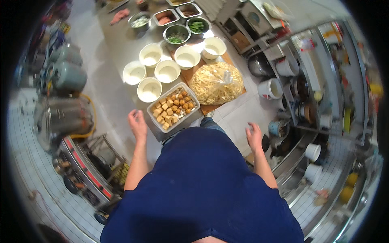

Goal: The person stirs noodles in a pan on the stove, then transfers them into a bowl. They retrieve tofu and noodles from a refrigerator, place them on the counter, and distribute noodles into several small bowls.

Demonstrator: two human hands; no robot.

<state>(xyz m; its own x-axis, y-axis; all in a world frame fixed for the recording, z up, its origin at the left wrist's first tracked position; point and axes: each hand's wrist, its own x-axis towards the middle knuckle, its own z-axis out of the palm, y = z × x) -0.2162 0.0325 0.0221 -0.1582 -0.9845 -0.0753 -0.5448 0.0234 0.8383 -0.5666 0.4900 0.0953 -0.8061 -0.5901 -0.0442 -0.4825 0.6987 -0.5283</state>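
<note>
My left hand (138,124) hangs in the air just left of a clear plastic tub (158,125), touching nothing. Inside that tub lie tofu-like cubes (164,106) and round brown balls (183,102). On the right, away from the table, my right hand (253,135) is raised over the floor with its fingers apart and nothing in them. Several white bowls (167,71) stand behind the tub on the steel table (117,36). A large clear bag of noodles (216,83) rests on a wooden board (209,108) to the tub's right.
Steel bowls of chopped greens (177,34) and steel trays (166,17) stand at the table's far end. Shelving (331,91) with buckets (270,88) lines the right. Gas cylinders (69,76), a large steel pot (65,117) and a yellow hose (94,114) are on the left.
</note>
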